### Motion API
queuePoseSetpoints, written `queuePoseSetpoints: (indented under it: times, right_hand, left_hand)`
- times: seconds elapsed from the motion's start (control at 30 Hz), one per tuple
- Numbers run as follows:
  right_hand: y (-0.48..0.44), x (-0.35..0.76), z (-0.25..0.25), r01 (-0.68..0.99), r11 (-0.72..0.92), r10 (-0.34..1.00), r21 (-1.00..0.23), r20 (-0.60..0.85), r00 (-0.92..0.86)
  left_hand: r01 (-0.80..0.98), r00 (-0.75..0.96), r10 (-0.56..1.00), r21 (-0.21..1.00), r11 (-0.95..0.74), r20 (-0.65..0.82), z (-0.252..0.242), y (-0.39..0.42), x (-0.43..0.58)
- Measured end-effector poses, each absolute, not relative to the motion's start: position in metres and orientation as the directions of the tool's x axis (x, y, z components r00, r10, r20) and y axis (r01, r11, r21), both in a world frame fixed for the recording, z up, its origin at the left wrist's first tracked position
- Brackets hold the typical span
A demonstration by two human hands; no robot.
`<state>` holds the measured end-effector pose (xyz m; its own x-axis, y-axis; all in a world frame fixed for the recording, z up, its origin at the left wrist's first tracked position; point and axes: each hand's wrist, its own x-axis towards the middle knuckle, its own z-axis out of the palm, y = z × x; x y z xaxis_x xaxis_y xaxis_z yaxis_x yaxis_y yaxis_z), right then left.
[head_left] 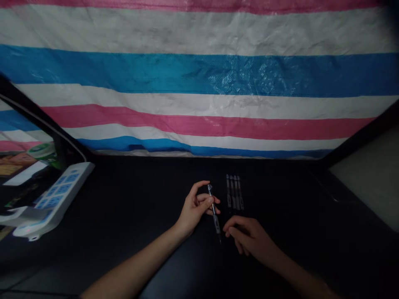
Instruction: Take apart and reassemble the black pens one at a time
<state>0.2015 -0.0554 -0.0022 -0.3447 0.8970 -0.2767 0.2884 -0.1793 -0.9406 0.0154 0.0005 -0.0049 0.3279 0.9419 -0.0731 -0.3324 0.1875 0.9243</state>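
Note:
My left hand (198, 209) holds a pen (215, 219) between thumb and fingers, its index finger reaching to the clear top end. The pen slants with its dark tip pointing down toward me, and its barrel has a grey grip section. Just right of that tip is my right hand (246, 234), fingers loosely bent and a gap between thumb and index finger. Nothing shows in it, and it does not touch the pen. Several similar pens (234, 193) lie side by side on the black tabletop (149, 199), beyond my right hand.
At the left a white power strip (70, 182) with blue sockets lies along the table, near a green-and-white tub (43, 151). Striped plastic sheeting (199, 74) hangs behind the table. Dark frame bars (352, 139) slant at both sides.

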Motion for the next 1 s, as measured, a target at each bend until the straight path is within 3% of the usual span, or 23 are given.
queuePoseSetpoints:
  times: [0.13, 0.27, 0.33, 0.47, 0.63, 0.77, 1.0]
  right_hand:
    - [-0.050, 0.213, 0.001, 0.454, 0.081, 0.955, -0.887, -0.062, -0.291]
    - [-0.036, 0.231, 0.000, 0.742, 0.397, 0.916, -0.540, 0.278, -0.289]
    - [-0.030, 0.237, -0.002, 0.793, 0.482, 0.869, -0.373, 0.318, -0.378]
    - [-0.027, 0.237, -0.009, 0.804, 0.574, 0.812, -0.156, 0.235, -0.534]
    - [-0.025, 0.241, -0.011, 0.805, 0.577, 0.808, -0.139, 0.235, -0.540]
    - [-0.022, 0.248, -0.008, 0.789, 0.596, 0.793, -0.151, 0.263, -0.550]
    - [-0.021, 0.244, -0.015, 0.746, 0.665, 0.710, -0.041, 0.346, -0.613]
  left_hand:
    - [-0.342, 0.335, 0.938, 0.917, 0.206, -0.086, -0.005, 0.003, 0.014]
    - [-0.293, 0.344, 0.935, 0.936, 0.197, -0.089, 0.001, 0.011, 0.014]
    - [-0.229, 0.353, 0.932, 0.959, 0.165, -0.076, 0.005, 0.018, 0.015]
    - [0.013, 0.346, 0.938, 1.000, -0.018, 0.012, 0.011, 0.040, 0.022]
    - [0.311, 0.316, 0.943, 0.927, -0.208, 0.106, 0.003, 0.067, 0.035]
    - [0.367, 0.241, 0.966, 0.912, -0.183, 0.097, -0.008, 0.080, 0.047]
    - [0.381, 0.228, 0.970, 0.909, -0.169, 0.085, -0.014, 0.067, 0.046]
